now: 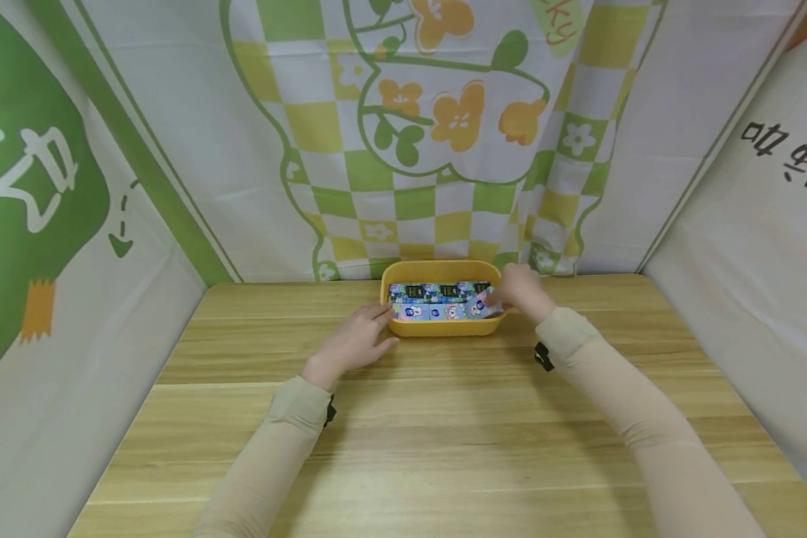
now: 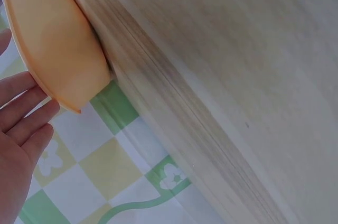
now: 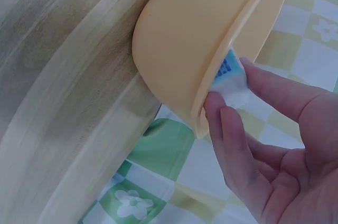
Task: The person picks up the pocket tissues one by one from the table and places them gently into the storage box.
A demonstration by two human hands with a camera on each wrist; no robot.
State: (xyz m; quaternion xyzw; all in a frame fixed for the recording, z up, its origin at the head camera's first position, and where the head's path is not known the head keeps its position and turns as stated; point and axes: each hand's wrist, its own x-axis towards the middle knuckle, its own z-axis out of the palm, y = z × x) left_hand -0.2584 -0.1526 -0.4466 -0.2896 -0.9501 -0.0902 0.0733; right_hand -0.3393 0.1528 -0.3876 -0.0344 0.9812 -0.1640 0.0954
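Note:
A yellow plastic bin (image 1: 444,329) stands at the back of the wooden table, holding two rows of small printed packs. The back row has dark blue-green packs (image 1: 441,292); the front row has light-blue packs (image 1: 415,311) with cartoon figures. At the bin's right end my right hand (image 1: 526,290) pinches a light-blue pack (image 3: 230,78) between thumb and fingers. That pack sits tilted, partly behind the bin's wall. My left hand (image 1: 353,341) touches the rim at the left end, its fingers (image 2: 33,109) fairly straight and holding no pack.
The wooden table (image 1: 444,448) stretches from the bin toward me. Right behind the bin hangs a checked curtain (image 1: 417,202) with flowers. Printed fabric walls border the table on the left (image 1: 155,314) and right (image 1: 746,246).

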